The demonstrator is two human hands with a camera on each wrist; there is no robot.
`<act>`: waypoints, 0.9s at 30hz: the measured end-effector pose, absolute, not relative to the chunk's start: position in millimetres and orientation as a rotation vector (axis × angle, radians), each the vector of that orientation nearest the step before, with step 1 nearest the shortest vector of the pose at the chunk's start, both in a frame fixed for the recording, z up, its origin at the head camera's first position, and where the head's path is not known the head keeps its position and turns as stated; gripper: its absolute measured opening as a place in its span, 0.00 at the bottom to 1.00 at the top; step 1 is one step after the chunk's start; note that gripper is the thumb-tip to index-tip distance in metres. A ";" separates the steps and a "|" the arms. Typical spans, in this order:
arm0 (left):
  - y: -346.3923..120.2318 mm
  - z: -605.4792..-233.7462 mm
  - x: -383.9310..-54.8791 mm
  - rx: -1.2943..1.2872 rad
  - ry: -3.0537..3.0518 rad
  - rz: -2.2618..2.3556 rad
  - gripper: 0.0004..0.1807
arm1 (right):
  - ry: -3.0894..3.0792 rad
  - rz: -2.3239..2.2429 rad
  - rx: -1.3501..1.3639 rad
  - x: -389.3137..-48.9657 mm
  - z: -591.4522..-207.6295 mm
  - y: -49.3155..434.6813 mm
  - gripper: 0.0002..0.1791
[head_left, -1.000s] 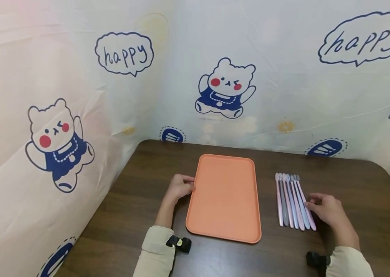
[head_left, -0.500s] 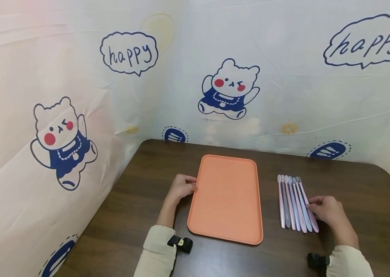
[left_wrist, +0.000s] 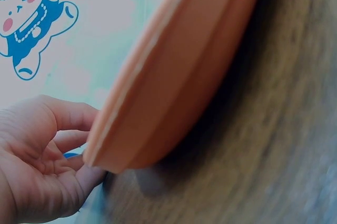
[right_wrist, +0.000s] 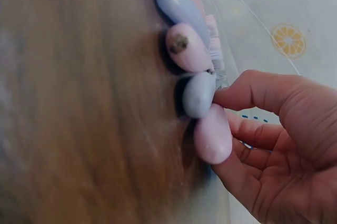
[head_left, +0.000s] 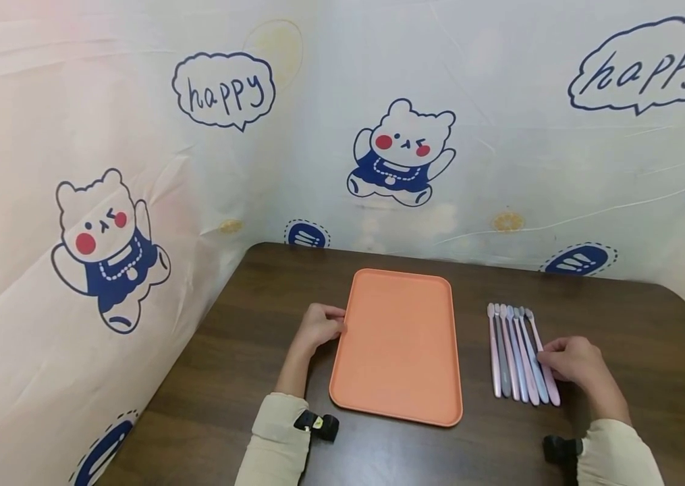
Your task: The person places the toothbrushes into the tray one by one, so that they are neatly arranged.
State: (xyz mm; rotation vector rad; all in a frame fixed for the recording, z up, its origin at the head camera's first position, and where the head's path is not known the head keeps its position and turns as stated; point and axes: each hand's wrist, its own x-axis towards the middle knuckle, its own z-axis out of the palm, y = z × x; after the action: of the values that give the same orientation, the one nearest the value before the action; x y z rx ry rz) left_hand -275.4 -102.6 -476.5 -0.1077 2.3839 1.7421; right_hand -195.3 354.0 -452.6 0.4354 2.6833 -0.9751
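Note:
An orange rectangular tray [head_left: 395, 344] lies on the table. My left hand [head_left: 320, 327] pinches its left rim between thumb and fingers, which the left wrist view shows from close by. To the right of the tray, several pink, blue and grey toothbrushes [head_left: 517, 358] lie side by side, heads pointing away from me. My right hand [head_left: 576, 361] pinches the rightmost pink toothbrush [head_left: 551, 389] near its middle. In the right wrist view, the rounded end of that pink toothbrush [right_wrist: 213, 134] sits between thumb and fingers, close against a pale blue handle [right_wrist: 199, 95].
The dark wooden table [head_left: 245, 317] has rounded far corners. Behind it and along the left side hangs a pale curtain [head_left: 318, 121] printed with bears and "happy" bubbles. A black wrist strap with a camera [head_left: 325, 426] is on the left sleeve.
The head of the rightmost pink toothbrush has shifted right, leaving a small gap from the row. The right hand now pinches it. The left hand and tray stay in place.

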 end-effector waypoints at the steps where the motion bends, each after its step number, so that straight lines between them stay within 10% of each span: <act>1: -102.6 -476.4 -275.5 -0.109 2.385 1.743 0.17 | 2.672 -0.990 0.435 -195.3 -452.4 354.9 0.21; 27: -102.5 -477.3 -275.8 -0.117 2.393 1.729 0.17 | 2.555 -1.327 0.496 -184.7 -457.3 361.2 0.30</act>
State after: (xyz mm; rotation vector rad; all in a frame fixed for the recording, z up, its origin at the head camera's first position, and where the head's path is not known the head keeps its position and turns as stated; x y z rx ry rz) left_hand -275.8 -102.5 -477.3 -0.1169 2.3934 1.7291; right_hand -184.7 361.2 -457.3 0.4959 2.5546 -1.3271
